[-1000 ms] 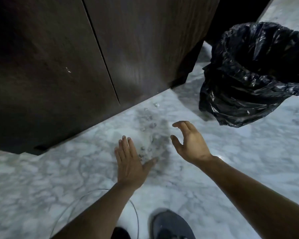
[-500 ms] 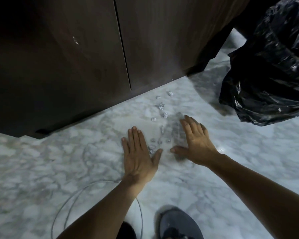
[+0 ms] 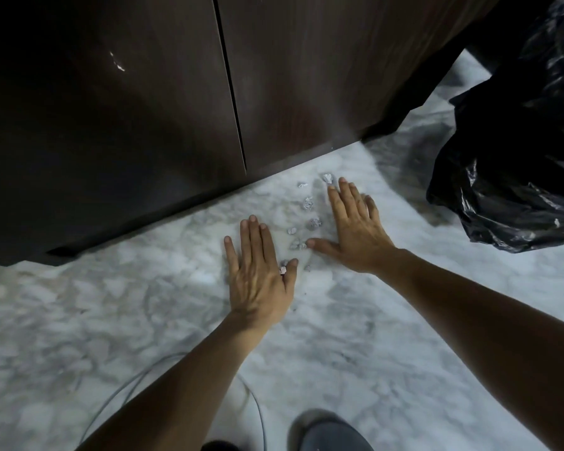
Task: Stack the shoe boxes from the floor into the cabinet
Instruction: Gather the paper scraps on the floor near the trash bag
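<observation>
1. The left hand point(image 3: 258, 275) lies flat on the marble floor point(image 3: 111, 307), fingers straight and together, holding nothing.
2. The right hand point(image 3: 355, 232) is also flat, fingers spread, gripping nothing.
3. Between the hands lie about eight small crumpled foil-like scraps point(image 3: 314, 223), grey and shiny.
4. The dark wood-grain cabinet point(image 3: 144, 125) has two closed doors.
5. One glossy, wrinkled black plastic bag point(image 3: 518, 164) sits at right.
6. No shoe boxes are in view.
7. One grey shoe point(image 3: 332, 434) and one thin cable point(image 3: 137, 379) show near the bottom.
</observation>
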